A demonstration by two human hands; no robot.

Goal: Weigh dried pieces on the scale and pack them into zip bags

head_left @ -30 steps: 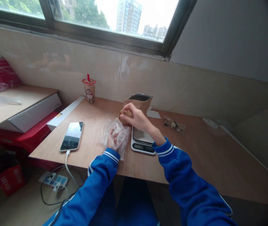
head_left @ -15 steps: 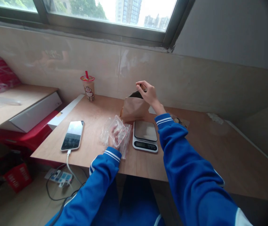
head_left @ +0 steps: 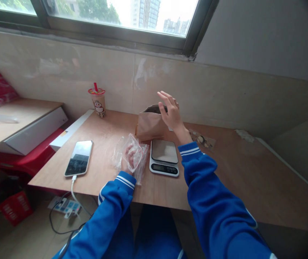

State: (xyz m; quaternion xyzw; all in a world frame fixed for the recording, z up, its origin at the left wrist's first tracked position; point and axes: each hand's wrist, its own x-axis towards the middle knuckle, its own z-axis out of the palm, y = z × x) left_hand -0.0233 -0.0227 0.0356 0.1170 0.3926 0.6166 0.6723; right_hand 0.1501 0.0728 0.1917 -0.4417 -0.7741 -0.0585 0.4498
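Note:
My left hand [head_left: 128,160] rests at the table with its fingers curled, seen through the clear plastic bag [head_left: 139,154] that it grips. More thin zip bags [head_left: 141,174] lie flat beside that wrist. My right hand [head_left: 171,112] is raised over the right side of an open-topped brown paper bag [head_left: 151,126], fingers stretched and apart, with nothing visible in them. Between my arms stands a white kitchen scale [head_left: 164,157], its plate bare and its display dark. The inside of the paper bag is mostly hidden.
A phone [head_left: 78,158] on a white charging cable [head_left: 73,187] lies at the left. Behind it stands a lidded drink cup [head_left: 99,104] with a red straw. A flat printed packet [head_left: 204,139] is right of my right wrist. The wall [head_left: 213,97] borders the table's back.
My right hand has opened from a pinch on a small brown thing, which is now out of sight. My left hand stays in place at the plastic bag. The view has shifted slightly.

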